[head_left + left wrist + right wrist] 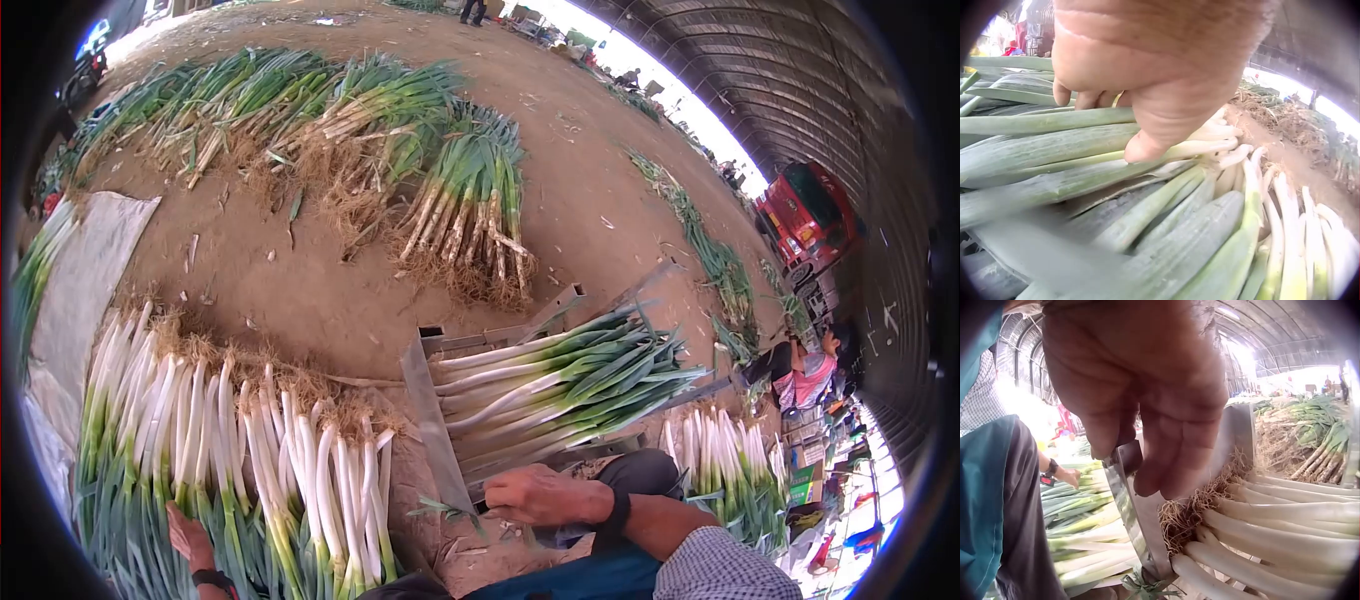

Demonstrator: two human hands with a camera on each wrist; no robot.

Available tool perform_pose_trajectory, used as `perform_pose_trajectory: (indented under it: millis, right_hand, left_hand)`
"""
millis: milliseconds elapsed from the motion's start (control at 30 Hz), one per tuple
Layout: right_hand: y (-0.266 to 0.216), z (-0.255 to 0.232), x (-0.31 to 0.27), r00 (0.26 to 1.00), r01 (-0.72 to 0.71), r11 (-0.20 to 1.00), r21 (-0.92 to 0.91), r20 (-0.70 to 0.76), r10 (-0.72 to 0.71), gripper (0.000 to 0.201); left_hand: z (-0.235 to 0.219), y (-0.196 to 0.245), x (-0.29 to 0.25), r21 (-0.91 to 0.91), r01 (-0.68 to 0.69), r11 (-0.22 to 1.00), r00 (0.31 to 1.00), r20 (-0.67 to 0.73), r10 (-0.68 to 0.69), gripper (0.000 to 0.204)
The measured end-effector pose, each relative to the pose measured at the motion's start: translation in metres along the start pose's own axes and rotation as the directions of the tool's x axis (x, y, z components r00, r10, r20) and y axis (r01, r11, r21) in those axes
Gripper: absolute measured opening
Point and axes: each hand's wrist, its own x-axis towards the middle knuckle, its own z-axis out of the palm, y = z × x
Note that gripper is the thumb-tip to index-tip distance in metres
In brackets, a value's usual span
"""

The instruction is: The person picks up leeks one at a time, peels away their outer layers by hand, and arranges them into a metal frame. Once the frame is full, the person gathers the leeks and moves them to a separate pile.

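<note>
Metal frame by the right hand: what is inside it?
The metal frame holds leeks, their roots by the end plate, leaves at the opposite end. Most of what lies beneath is covered.

On the brown dirt floor (575, 200), heaped leeks (468, 215), a pale sheet (100, 250) and a metal frame (432, 420) are laid

From my head view, the metal frame (434, 425) sits slightly tilted, its gray side plate upright. Inside it I see bundled leeks (530, 390) lying side by side, rooty white ends near that plate, green leaves fanning right. Left of the frame, my loose leeks (205, 430) overlap, roots pointing away from me.
</note>
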Motion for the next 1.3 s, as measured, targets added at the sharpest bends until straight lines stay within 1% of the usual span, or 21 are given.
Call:
perform_pose_trajectory:
  millis: [67, 100, 133, 200, 267, 333, 400, 433, 633, 700, 767, 800, 833, 867, 900, 933, 1000, 1033, 1167, 1267, 1300]
  right_hand:
    - [-0.001, 0.002, -0.004, 1.000, 0.001, 1.000, -0.019, -0.026, -0.002, 0.019]
    - [-0.001, 0.003, -0.005, 0.999, 0.005, 1.000, -0.029, -0.048, -0.007, 0.018]
    - [-0.003, 0.006, -0.004, 0.998, 0.016, 0.999, -0.034, -0.068, -0.018, 0.018]
    - [-0.011, 0.006, -0.003, 0.999, 0.000, 0.995, -0.103, -0.052, -0.005, 0.017]
    - [-0.015, 0.006, -0.003, 0.999, -0.004, 0.983, -0.183, -0.043, -0.003, 0.017]
    - [-0.013, 0.013, -0.005, 0.999, -0.007, 0.964, -0.264, -0.036, -0.002, 0.017]
    - [-0.012, 0.021, -0.006, 0.997, -0.001, 0.955, -0.297, -0.077, -0.023, 0.018]
    - [-0.012, 0.023, -0.006, 0.995, 0.005, 0.949, -0.315, -0.096, -0.037, 0.018]
    - [-0.028, 0.021, -0.015, 0.992, -0.028, 0.949, -0.313, -0.124, -0.011, 0.023]
    - [-0.033, 0.018, -0.022, 0.988, -0.030, 0.948, -0.316, -0.150, -0.019, 0.027]
    - [-0.036, 0.010, -0.026, 0.977, -0.062, 0.958, -0.280, -0.213, 0.001, 0.029]
    - [-0.037, 0.006, -0.032, 0.971, -0.083, 0.963, -0.256, -0.238, 0.020, 0.030]
    - [-0.042, -0.004, -0.038, 0.956, -0.042, 0.980, -0.194, -0.292, -0.017, 0.030]
    - [-0.047, -0.013, -0.045, 0.944, 0.000, 0.993, -0.119, -0.329, -0.039, 0.030]
    - [-0.053, -0.018, -0.050, 0.934, -0.016, 0.995, -0.096, -0.355, -0.019, 0.029]
    - [-0.058, -0.025, -0.052, 0.920, -0.032, 0.996, -0.083, -0.392, -0.003, 0.028]
    - [-0.063, -0.031, -0.058, 0.883, 0.028, 1.000, 0.004, -0.469, -0.022, 0.028]
    - [-0.059, -0.028, -0.056, 0.833, 0.166, 0.985, 0.044, -0.542, -0.116, 0.026]
    - [-0.059, -0.026, -0.045, 0.786, 0.342, 0.934, 0.103, -0.576, -0.224, 0.021]
    - [-0.056, -0.012, -0.023, 0.623, 0.548, 0.802, 0.240, -0.757, -0.199, 0.030]
    - [-0.067, -0.018, -0.029, 0.689, 0.549, 0.697, 0.460, -0.721, -0.067, 0.034]
  left_hand:
    - [-0.039, 0.030, -0.007, 0.001, -0.009, 1.000, 0.982, 0.187, 0.009, 0.064]
    - [-0.058, 0.048, -0.014, -0.031, -0.013, 0.999, 0.983, 0.184, 0.019, 0.062]
    - [-0.071, 0.060, -0.023, -0.056, -0.013, 0.998, 0.983, 0.179, 0.023, 0.060]
    - [-0.070, 0.065, -0.044, -0.132, -0.090, 0.987, 0.996, -0.005, 0.090, 0.050]
    - [-0.099, 0.086, -0.060, -0.164, -0.088, 0.983, 0.994, 0.052, 0.098, 0.046]
    - [-0.108, 0.094, -0.078, -0.175, -0.114, 0.978, 0.993, -0.014, 0.113, 0.041]
    - [-0.136, 0.107, -0.102, -0.231, -0.143, 0.963, 0.989, -0.068, 0.130, 0.037]
    - [-0.155, 0.113, -0.114, -0.234, -0.098, 0.967, 0.995, -0.007, 0.099, 0.034]
    - [-0.211, 0.113, -0.181, -0.287, -0.078, 0.955, 0.996, -0.054, 0.066, 0.034]
    - [-0.225, 0.112, -0.204, -0.315, -0.107, 0.943, 0.992, -0.097, 0.080, 0.035]
    - [-0.243, 0.113, -0.219, -0.356, -0.164, 0.920, 0.978, -0.182, 0.104, 0.039]
    - [-0.255, 0.117, -0.223, -0.378, -0.150, 0.914, 0.983, -0.159, 0.095, 0.043]
    - [-0.270, 0.125, -0.226, -0.349, -0.103, 0.932, 0.991, -0.112, 0.067, 0.042]
    - [-0.275, 0.129, -0.229, -0.353, -0.136, 0.926, 0.985, -0.152, 0.086, 0.041]
    - [-0.299, 0.146, -0.234, -0.327, -0.163, 0.931, 0.977, -0.185, 0.106, 0.039]
    - [-0.306, 0.152, -0.232, -0.371, -0.171, 0.913, 0.981, -0.153, 0.122, 0.039]
    - [-0.316, 0.174, -0.231, -0.391, -0.270, 0.880, 0.949, -0.261, 0.175, 0.042]
    - [-0.317, 0.184, -0.231, -0.392, -0.316, 0.864, 0.932, -0.297, 0.206, 0.042]
    - [-0.336, 0.239, -0.244, -0.423, -0.455, 0.784, 0.872, -0.389, 0.296, 0.037]
    - [-0.351, 0.276, -0.257, -0.359, -0.562, 0.745, 0.807, -0.436, 0.398, 0.034]
    - [-0.352, 0.287, -0.259, -0.294, -0.660, 0.692, 0.719, -0.515, 0.467, 0.033]
